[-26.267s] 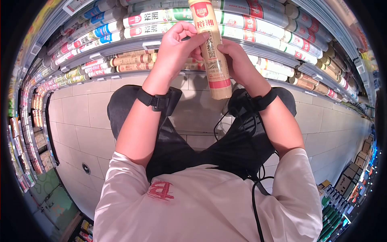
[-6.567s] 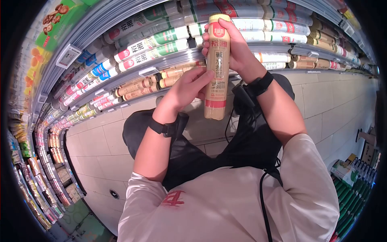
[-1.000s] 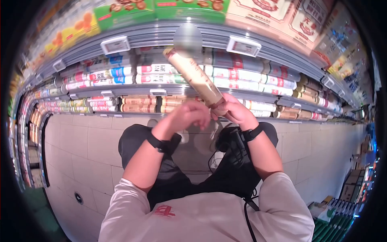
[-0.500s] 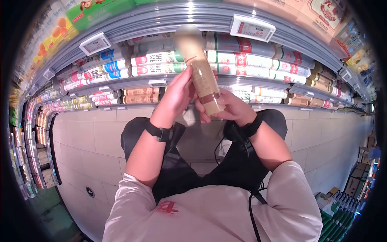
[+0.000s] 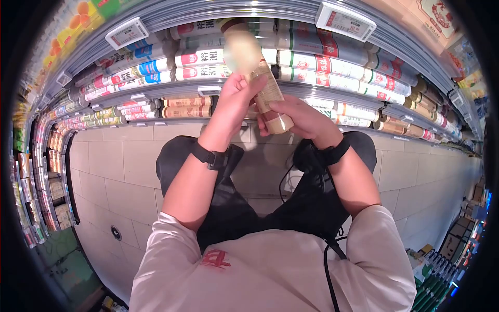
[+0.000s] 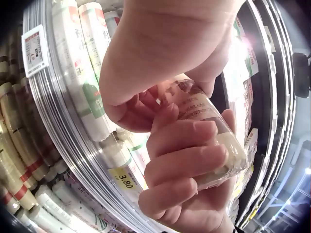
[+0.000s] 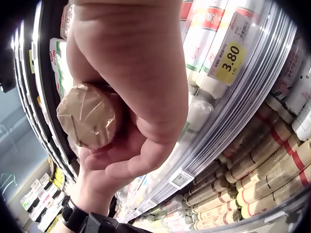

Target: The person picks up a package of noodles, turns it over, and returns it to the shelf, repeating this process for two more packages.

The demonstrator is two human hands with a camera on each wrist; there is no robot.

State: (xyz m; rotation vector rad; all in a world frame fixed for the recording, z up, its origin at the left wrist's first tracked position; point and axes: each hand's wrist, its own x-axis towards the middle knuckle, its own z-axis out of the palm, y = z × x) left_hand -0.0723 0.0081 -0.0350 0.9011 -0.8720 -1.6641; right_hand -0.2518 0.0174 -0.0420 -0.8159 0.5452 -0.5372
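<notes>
Tan cylindrical packet in glossy clear wrap [image 5: 271,93], held aslant before shelved white cylindrical packets [image 5: 332,63]. The right hand [image 5: 307,120] grasps its lower end; the left hand [image 5: 231,108] grips higher, thumb across the wrap. Smooth film could slip under loosened fingers; a careless upward swing could strike the silver ridged shelf edge [image 5: 244,11].

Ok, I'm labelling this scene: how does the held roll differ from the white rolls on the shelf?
The held roll is tan; the white rolls carry red and green marks. The held roll slants between the left hand and right hand; the white rolls lie sideways, stacked. Both are long cylinders.
</notes>
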